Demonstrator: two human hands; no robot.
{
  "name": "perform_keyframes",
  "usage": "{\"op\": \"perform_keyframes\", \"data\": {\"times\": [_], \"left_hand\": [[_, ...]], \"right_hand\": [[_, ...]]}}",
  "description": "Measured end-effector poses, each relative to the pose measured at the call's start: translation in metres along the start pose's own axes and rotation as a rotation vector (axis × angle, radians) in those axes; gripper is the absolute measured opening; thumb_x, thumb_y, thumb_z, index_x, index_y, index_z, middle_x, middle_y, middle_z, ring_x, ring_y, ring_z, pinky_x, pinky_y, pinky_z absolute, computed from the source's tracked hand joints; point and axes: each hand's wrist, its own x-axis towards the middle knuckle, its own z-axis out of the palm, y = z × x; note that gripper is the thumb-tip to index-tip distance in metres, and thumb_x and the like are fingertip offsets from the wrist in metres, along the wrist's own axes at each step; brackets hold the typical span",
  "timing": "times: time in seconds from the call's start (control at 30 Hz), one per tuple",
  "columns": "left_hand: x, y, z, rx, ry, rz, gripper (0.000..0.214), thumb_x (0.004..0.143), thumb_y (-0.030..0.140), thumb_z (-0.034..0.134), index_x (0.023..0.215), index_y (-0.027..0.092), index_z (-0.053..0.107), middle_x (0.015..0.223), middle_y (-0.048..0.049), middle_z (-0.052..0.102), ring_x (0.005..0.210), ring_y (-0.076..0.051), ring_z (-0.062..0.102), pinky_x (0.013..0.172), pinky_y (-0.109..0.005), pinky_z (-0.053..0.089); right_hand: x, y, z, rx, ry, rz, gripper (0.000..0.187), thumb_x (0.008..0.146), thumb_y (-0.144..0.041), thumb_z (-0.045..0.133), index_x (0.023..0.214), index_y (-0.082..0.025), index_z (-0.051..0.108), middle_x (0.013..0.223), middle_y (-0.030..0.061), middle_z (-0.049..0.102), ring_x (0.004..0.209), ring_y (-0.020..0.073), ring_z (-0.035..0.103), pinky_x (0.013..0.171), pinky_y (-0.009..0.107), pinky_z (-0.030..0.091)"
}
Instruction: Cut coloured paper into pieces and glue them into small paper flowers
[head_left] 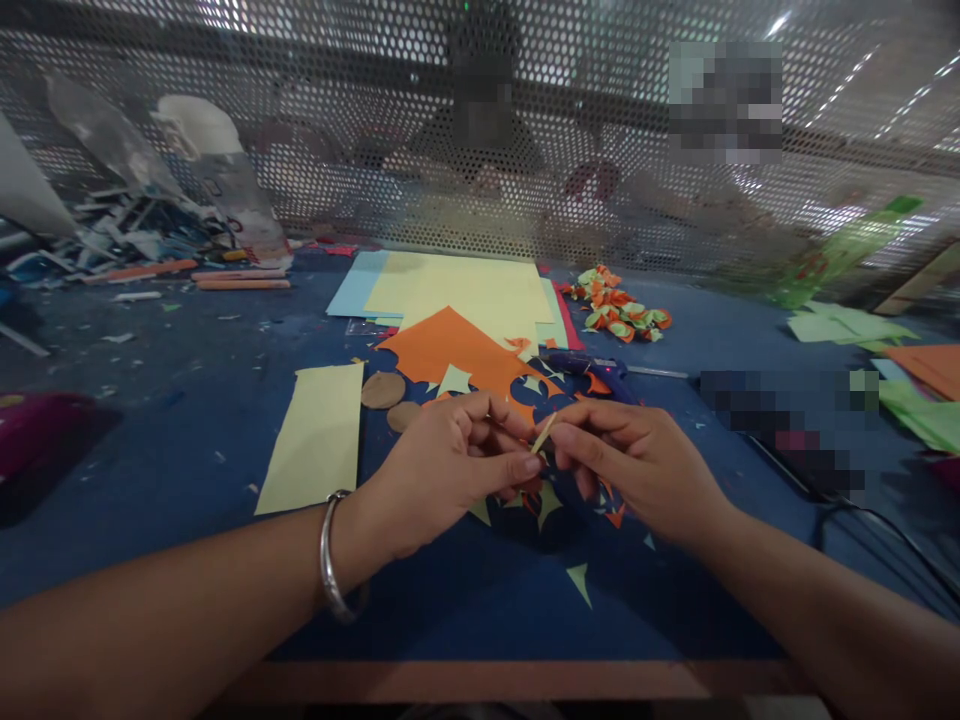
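Observation:
Between my two hands is a small strip of yellow paper (544, 432), seen nearly edge-on. My left hand (457, 455), with a silver bangle at the wrist, is closed and pinches the strip between thumb and fingers. On the strip's other side, my right hand (626, 450) is closed too, its thumb and forefinger on the strip. Orange paper with round cut-outs (454, 345) lies just beyond my hands. Under and around them are pointed paper scraps (550, 503). Two brown discs (383, 390) lie left of the orange paper, one partly behind my left hand.
A yellow paper sheet (315, 435) lies at left. Behind are stacked coloured sheets (457, 280), curled paper pieces (626, 315) and a blue glue gun (592, 366). A bottle (232, 190) stands back left, before a perforated metal screen (360, 120). A cable (892, 520) runs at right.

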Motion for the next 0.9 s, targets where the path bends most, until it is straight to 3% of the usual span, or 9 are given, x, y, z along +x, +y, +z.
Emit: {"op": "perform_keyframes", "data": {"times": [0.2, 0.53, 0.73, 0.9], "left_hand": [[0.0002, -0.0002, -0.0008, 0.000, -0.003, -0.004, 0.036, 0.072, 0.031, 0.087, 0.090, 0.013, 0.062, 0.070, -0.0014, 0.070, 0.064, -0.011, 0.067, 0.062, -0.022, 0.053], [0.0009, -0.0003, 0.0032, -0.024, -0.005, -0.004, 0.031, 0.075, 0.030, 0.084, 0.085, 0.013, 0.061, 0.069, 0.0026, 0.064, 0.062, -0.008, 0.063, 0.062, -0.021, 0.053], [0.0021, -0.0029, 0.0011, -0.064, -0.004, 0.000, 0.034, 0.071, 0.030, 0.087, 0.085, 0.012, 0.062, 0.072, 0.0003, 0.067, 0.066, -0.010, 0.066, 0.063, -0.021, 0.054], [0.0016, -0.0047, -0.0011, -0.040, -0.024, 0.014, 0.025, 0.075, 0.021, 0.084, 0.086, 0.012, 0.063, 0.070, 0.0004, 0.068, 0.065, -0.010, 0.066, 0.063, -0.021, 0.053]], "right_hand": [[-0.0003, -0.0004, 0.0003, 0.002, -0.010, 0.021, 0.020, 0.093, -0.035, 0.063, 0.088, -0.017, 0.072, 0.066, -0.0031, 0.062, 0.043, 0.0049, 0.057, 0.040, 0.015, 0.040], [-0.0014, -0.0031, 0.0008, -0.013, 0.010, 0.038, 0.020, 0.091, -0.034, 0.065, 0.084, -0.016, 0.071, 0.064, -0.0031, 0.062, 0.043, 0.0037, 0.055, 0.042, 0.014, 0.041], [-0.0016, -0.0026, 0.0003, -0.029, -0.002, 0.029, 0.021, 0.092, -0.033, 0.064, 0.082, -0.016, 0.072, 0.063, -0.0031, 0.061, 0.044, 0.0034, 0.055, 0.041, 0.014, 0.038], [-0.0017, -0.0030, 0.0005, -0.027, -0.009, 0.051, 0.023, 0.092, -0.034, 0.064, 0.080, -0.016, 0.070, 0.064, -0.0027, 0.062, 0.044, 0.0032, 0.055, 0.042, 0.014, 0.039]]}}
